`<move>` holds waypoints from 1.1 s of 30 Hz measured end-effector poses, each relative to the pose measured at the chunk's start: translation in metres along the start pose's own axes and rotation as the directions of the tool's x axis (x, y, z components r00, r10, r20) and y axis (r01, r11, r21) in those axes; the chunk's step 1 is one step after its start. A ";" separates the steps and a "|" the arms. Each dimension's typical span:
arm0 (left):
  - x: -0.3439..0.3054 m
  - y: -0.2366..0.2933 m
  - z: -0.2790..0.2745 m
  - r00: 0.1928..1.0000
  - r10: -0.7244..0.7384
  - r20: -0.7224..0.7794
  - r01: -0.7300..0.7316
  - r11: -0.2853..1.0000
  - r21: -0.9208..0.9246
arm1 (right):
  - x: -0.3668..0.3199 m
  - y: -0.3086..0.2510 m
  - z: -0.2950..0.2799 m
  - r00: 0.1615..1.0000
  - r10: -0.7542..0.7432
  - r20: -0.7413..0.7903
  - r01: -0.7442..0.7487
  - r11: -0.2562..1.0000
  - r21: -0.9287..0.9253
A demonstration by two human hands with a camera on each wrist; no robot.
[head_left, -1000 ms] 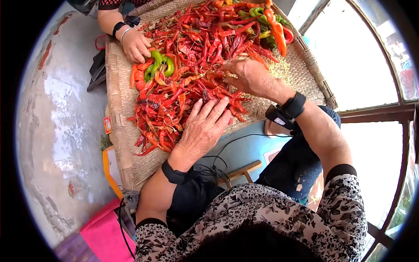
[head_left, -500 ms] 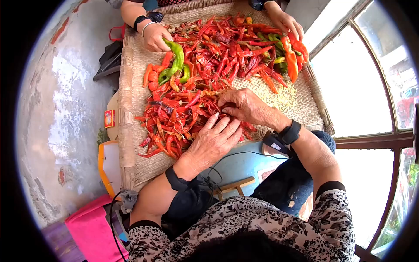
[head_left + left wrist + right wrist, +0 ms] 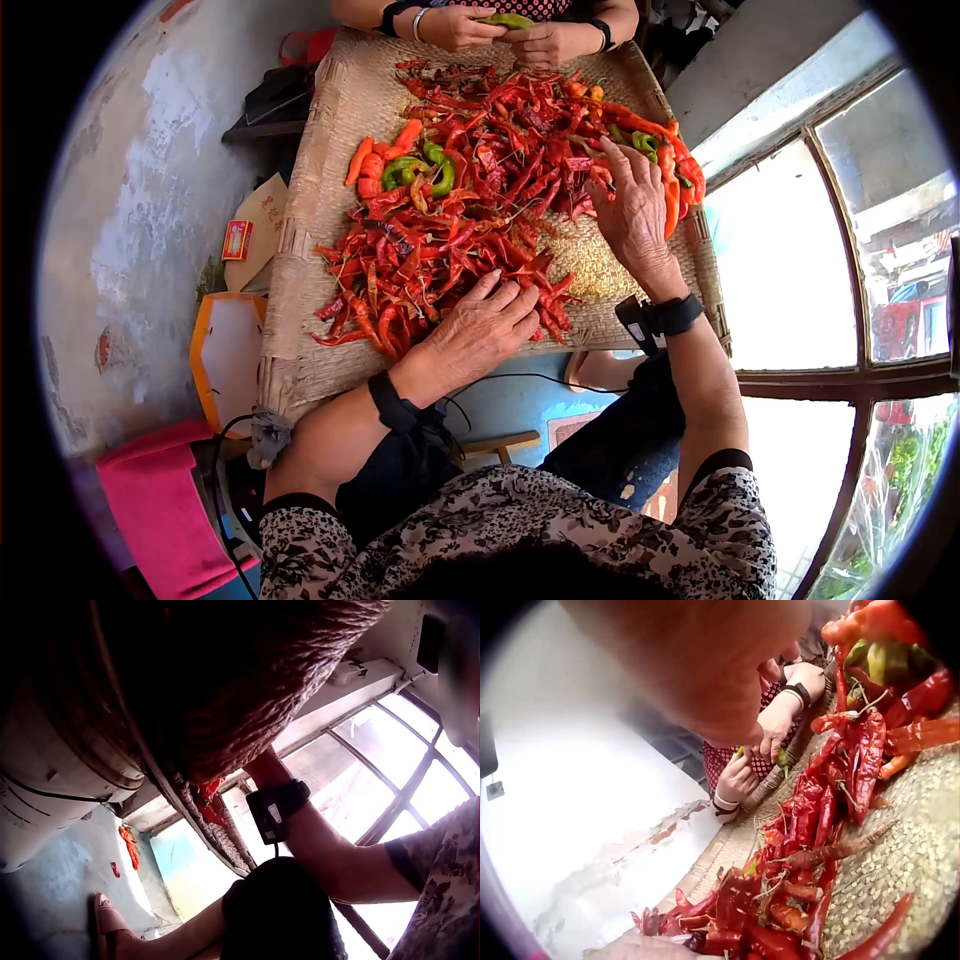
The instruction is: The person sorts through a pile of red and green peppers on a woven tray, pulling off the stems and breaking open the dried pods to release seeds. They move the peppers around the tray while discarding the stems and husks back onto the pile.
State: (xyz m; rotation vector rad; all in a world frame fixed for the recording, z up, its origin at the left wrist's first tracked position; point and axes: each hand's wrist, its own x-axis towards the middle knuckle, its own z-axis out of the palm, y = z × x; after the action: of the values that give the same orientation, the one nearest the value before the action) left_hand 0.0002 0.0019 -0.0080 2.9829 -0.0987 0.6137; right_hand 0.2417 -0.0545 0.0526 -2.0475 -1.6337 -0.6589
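Note:
Red dried peppers (image 3: 440, 260) lie heaped on a woven tray (image 3: 300, 330). My left hand (image 3: 480, 330) rests on the heap's near edge, fingers loosely bent; in the left wrist view the hand (image 3: 255, 697) is a dark shape that hides its fingers. Over the right part of the peppers, my right hand (image 3: 632, 215) reaches with fingers spread and nothing visible in them. Pale seeds (image 3: 585, 262) lie to its left. In the right wrist view the right hand (image 3: 697, 667) is blurred, its fingertips unclear, above shiny red peppers (image 3: 870, 757).
Across the tray another person's two hands (image 3: 460, 28) hold a green pepper (image 3: 508, 20). Curled green peppers (image 3: 440, 170) lie at the left of the heap, fresh orange-red ones (image 3: 672, 200) at the right rim. A window (image 3: 800, 270) stands on the right, a wall (image 3: 120, 250) on the left.
My right hand has moved from beside the left hand away to the far right peppers. The left hand stays on the heap. The other person's hands have come together around the lifted green pepper.

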 end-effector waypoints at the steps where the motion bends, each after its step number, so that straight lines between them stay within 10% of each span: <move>1: 0.000 0.001 0.000 1.000 0.004 0.015 -0.004 1.000 -0.003 | -0.003 -0.004 0.005 0.988 -0.089 0.124 0.080 0.994 0.070; 4: 0.002 -0.001 -0.001 1.000 0.005 0.022 -0.006 1.000 0.012 | 0.001 -0.029 0.024 0.875 -0.299 0.381 0.252 0.953 0.169; 16: 0.002 -0.004 0.004 1.000 0.023 -0.002 -0.023 0.999 0.032 | 0.037 -0.061 0.065 0.600 -0.178 0.780 0.363 0.929 -0.067; 25: 0.000 -0.004 0.004 1.000 0.013 0.011 -0.013 1.000 -0.004 | -0.014 -0.015 0.008 0.689 -0.251 0.680 0.232 0.965 0.121; 33: 0.001 -0.002 0.000 0.998 -0.005 0.062 0.004 1.000 0.006 | -0.048 0.016 -0.007 0.784 -0.142 0.604 -0.228 0.840 0.493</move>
State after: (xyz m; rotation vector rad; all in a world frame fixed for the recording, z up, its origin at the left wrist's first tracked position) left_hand 0.0014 0.0043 -0.0075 3.0075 -0.0946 0.5226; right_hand 0.2480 -0.0992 0.0281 -1.9305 -1.8089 0.5528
